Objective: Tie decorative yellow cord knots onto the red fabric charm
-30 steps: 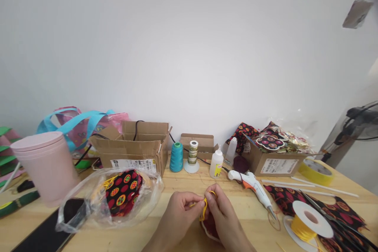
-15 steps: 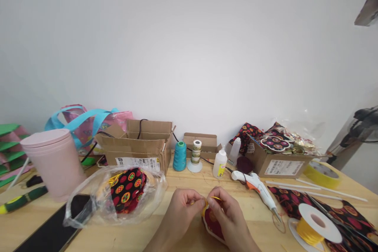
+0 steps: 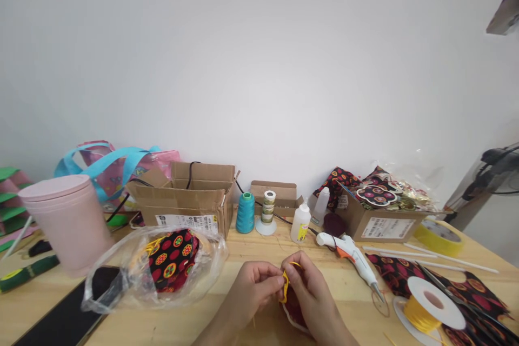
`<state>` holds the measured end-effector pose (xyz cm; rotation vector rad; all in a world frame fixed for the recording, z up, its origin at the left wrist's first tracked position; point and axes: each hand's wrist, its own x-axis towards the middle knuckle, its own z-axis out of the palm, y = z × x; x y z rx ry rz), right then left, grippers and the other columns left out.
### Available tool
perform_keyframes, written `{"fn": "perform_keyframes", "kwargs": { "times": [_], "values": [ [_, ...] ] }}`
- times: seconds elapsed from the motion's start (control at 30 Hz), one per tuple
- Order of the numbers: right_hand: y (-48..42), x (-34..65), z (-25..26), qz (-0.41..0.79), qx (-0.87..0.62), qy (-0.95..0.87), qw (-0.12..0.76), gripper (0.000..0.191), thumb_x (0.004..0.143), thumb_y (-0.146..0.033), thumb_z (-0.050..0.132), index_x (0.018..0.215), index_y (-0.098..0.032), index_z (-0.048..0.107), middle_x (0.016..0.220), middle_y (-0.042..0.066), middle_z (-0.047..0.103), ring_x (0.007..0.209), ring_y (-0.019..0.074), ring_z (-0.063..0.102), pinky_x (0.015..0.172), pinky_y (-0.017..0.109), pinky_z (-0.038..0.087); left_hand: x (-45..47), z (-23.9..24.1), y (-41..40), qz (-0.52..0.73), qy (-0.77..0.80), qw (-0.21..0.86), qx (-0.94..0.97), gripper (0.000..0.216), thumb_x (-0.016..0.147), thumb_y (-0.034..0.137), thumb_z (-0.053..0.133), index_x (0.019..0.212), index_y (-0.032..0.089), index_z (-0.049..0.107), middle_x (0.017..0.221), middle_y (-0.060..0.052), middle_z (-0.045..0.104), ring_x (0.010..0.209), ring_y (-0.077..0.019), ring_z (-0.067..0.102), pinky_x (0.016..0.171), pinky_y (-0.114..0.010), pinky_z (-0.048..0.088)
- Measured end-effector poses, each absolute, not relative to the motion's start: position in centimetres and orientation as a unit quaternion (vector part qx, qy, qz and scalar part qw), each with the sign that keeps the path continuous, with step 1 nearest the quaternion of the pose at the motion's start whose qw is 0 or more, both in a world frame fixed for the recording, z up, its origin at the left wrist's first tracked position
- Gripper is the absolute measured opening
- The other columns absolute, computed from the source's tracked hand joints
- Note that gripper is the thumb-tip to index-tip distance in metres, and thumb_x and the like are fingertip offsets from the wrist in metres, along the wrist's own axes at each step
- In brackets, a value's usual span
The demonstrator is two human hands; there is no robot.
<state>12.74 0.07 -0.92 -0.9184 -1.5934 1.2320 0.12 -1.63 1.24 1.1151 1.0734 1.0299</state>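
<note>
Both of my hands meet low in the middle of the view, over the table. My left hand [image 3: 254,289] pinches a yellow cord [image 3: 285,287] between thumb and fingertips. Fingers closed, my right hand [image 3: 310,292] grips a looped part of the same cord. Beneath that hand is a dark red fabric piece [image 3: 292,313] with a pale edge, partly covered by the fingers and palm. Whether the right fingers also hold the fabric piece, I cannot tell.
A clear plastic bag [image 3: 211,267] with patterned fabric lies left, near a phone [image 3: 60,313] and a pink cup [image 3: 67,227]. A glue gun [image 3: 351,257], a yellow cord spool [image 3: 436,303] and scissors [image 3: 450,292] lie right. Cardboard boxes [image 3: 182,203] and a glue bottle [image 3: 300,223] stand behind.
The yellow cord now shows as a larger loop hanging between my fingers. My hands have shifted slightly, and the whole view has moved a little.
</note>
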Motion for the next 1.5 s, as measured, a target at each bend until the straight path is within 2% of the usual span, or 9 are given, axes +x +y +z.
{"fn": "perform_keyframes", "kwargs": {
  "times": [0.17, 0.37, 0.53, 0.67, 0.77, 0.97, 1.17, 1.3, 1.5],
  "values": [
    [-0.2, 12.9, 0.1, 0.407, -0.377, -0.696, 0.456, 0.016, 0.078, -0.026, 0.043, 0.067, -0.017, 0.048, 0.063, -0.001, 0.047, 0.06, 0.0113, 0.046, 0.056, 0.021, 0.036, 0.2, 1.8, -1.8, 0.442, 0.509, 0.56, 0.482, 0.019, 0.06, 0.029, 0.057, 0.052, 0.012, 0.06, 0.033, 0.01, 0.035, 0.033, -0.0032, 0.023, 0.037, -0.019, 0.019],
    [-0.6, 13.2, 0.7, 0.369, -0.351, -0.729, 0.458, 0.018, 0.076, -0.023, 0.047, 0.061, -0.016, 0.052, 0.062, 0.0, 0.049, 0.061, 0.0119, 0.047, 0.058, 0.021, 0.036, 0.3, 1.4, -1.8, 0.461, 0.504, 0.533, 0.499, 0.019, 0.06, 0.027, 0.057, 0.051, 0.011, 0.061, 0.043, 0.004, 0.052, 0.045, -0.0081, 0.041, 0.044, -0.019, 0.028],
    [-0.4, 13.0, 0.3, 0.456, -0.343, -0.654, 0.497, 0.016, 0.072, -0.028, 0.053, 0.061, -0.015, 0.053, 0.06, -0.001, 0.048, 0.055, 0.0099, 0.045, 0.053, 0.02, 0.035, 0.2, 1.0, -1.5, 0.48, 0.474, 0.527, 0.518, 0.017, 0.06, 0.026, 0.059, 0.055, 0.01, 0.063, 0.047, 0.001, 0.058, 0.046, -0.0091, 0.045, 0.045, -0.019, 0.03],
    [0.2, 13.0, -0.5, 0.587, -0.35, -0.537, 0.494, 0.021, 0.07, -0.034, 0.054, 0.063, -0.015, 0.049, 0.044, -0.006, 0.039, 0.037, 0.0052, 0.034, 0.037, 0.017, 0.025, 0.2, 0.9, -1.5, 0.487, 0.464, 0.526, 0.52, 0.017, 0.061, 0.027, 0.059, 0.059, 0.012, 0.065, 0.054, -0.001, 0.064, 0.05, -0.0112, 0.051, 0.049, -0.02, 0.035],
    [0.5, 13.0, -0.9, 0.618, -0.354, -0.506, 0.487, 0.023, 0.069, -0.036, 0.055, 0.065, -0.014, 0.05, 0.04, -0.007, 0.039, 0.034, 0.0044, 0.032, 0.035, 0.017, 0.023, 0.2, 1.0, -1.5, 0.486, 0.456, 0.536, 0.518, 0.016, 0.061, 0.027, 0.06, 0.064, 0.012, 0.067, 0.057, -0.002, 0.065, 0.053, -0.0118, 0.053, 0.05, -0.02, 0.037],
    [0.3, 13.0, -0.2, 0.578, -0.358, -0.54, 0.496, 0.022, 0.068, -0.035, 0.056, 0.062, -0.015, 0.051, 0.044, -0.006, 0.041, 0.038, 0.0056, 0.034, 0.038, 0.018, 0.026, 0.2, 1.4, -1.7, 0.473, 0.457, 0.549, 0.516, 0.016, 0.062, 0.028, 0.059, 0.062, 0.015, 0.068, 0.048, 0.001, 0.061, 0.045, -0.0091, 0.048, 0.046, -0.019, 0.035],
    [-0.6, 13.3, 1.2, 0.459, -0.338, -0.657, 0.494, 0.018, 0.07, -0.028, 0.055, 0.057, -0.015, 0.056, 0.056, -0.001, 0.048, 0.053, 0.0109, 0.045, 0.051, 0.022, 0.034, 0.2, 1.3, -1.7, 0.471, 0.47, 0.525, 0.531, 0.017, 0.06, 0.027, 0.062, 0.051, 0.013, 0.066, 0.041, 0.004, 0.055, 0.042, -0.0064, 0.04, 0.043, -0.017, 0.029],
    [-0.6, 13.7, 1.2, 0.376, -0.313, -0.716, 0.499, 0.015, 0.072, -0.025, 0.053, 0.061, -0.017, 0.06, 0.058, 0.001, 0.05, 0.058, 0.0131, 0.048, 0.055, 0.024, 0.036, 0.3, 1.5, -1.8, 0.493, 0.472, 0.506, 0.527, 0.017, 0.06, 0.028, 0.061, 0.062, 0.012, 0.068, 0.051, 0.0, 0.062, 0.053, -0.0117, 0.05, 0.051, -0.02, 0.036],
    [-0.1, 13.4, 0.4, 0.459, -0.354, -0.615, 0.534, 0.017, 0.071, -0.03, 0.054, 0.061, -0.016, 0.053, 0.059, -0.001, 0.045, 0.055, 0.0113, 0.042, 0.051, 0.021, 0.035, 0.4, 1.7, -1.9, 0.494, 0.453, 0.52, 0.529, 0.016, 0.064, 0.026, 0.058, 0.068, 0.015, 0.068, 0.057, -0.002, 0.066, 0.052, -0.0114, 0.052, 0.05, -0.019, 0.038]
  ]
}}
